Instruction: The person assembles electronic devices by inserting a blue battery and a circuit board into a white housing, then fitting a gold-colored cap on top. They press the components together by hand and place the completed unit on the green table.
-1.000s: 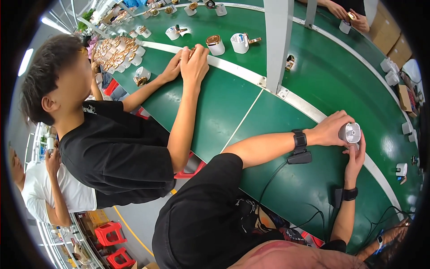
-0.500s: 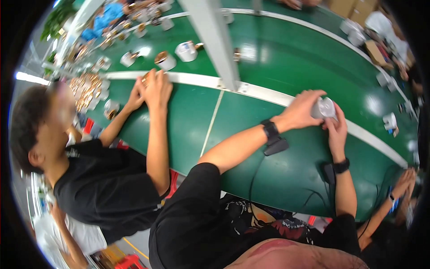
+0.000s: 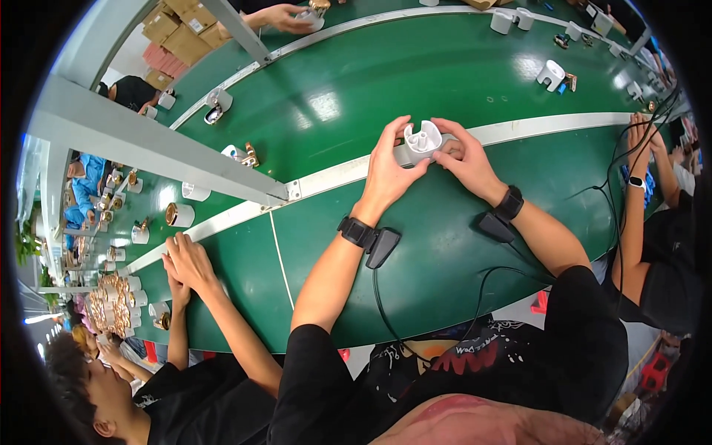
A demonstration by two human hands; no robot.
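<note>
A white plastic cup-shaped housing [image 3: 423, 141] is held up over the white rail, its notched rim and inner round post facing me. My left hand [image 3: 391, 163] grips its left side, thumb at the front near the base and fingers behind. My right hand [image 3: 467, 158] closes on the right side, with thumb and index finger on the wall and the other fingers curled. Part of the housing's lower side is hidden by my thumbs. Each wrist wears a black strap with a small black box and a cable.
A white rail [image 3: 512, 133] divides my green table [image 3: 445, 245] from the green belt [image 3: 415, 74] beyond. Another white housing with copper-coloured parts [image 3: 551, 76] lies on the belt. A grey post [image 3: 170, 141] stands left. Co-workers sit at both sides. Loose cables [image 3: 378, 297] hang near my arms.
The view has turned to the right, and both hands appear further left in it. The housing, still in both hands, now shows its notched opening and inner post. The left co-worker's hands remain by the rail.
</note>
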